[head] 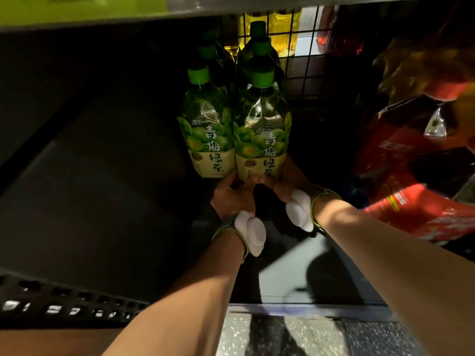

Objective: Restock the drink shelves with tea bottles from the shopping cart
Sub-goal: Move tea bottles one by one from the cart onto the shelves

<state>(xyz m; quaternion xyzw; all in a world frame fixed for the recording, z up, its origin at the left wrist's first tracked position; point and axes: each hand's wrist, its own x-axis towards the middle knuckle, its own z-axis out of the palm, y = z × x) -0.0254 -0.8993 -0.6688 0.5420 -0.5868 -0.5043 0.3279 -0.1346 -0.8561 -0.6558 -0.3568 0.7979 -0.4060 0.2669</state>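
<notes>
The head view looks into a low, dark shelf, where both arms reach in. The left hand and the right hand meet at the base of the front-right tea bottle, fingers curled around its bottom edge, so both hands appear to be holding it as it is set or nudged into line. Each wrist carries a white padded device on a green strap.

The restocking seems partly done. A front-left tea bottle stands upright on the shelf, touching the held one, and more green-capped bottles stand in rows behind them, reaching back to the wire grid at the rear. The wide stretch of shelf to the left holds nothing visible, so much likely remains to be filled. The shopping cart is not in view, so how many bottles are left cannot be told.

The tea bottles are clear plastic with green caps, dark-looking liquid and green-and-cream labels showing green fruit and Chinese lettering. Red-wrapped drink packs lie tilted to the right.
</notes>
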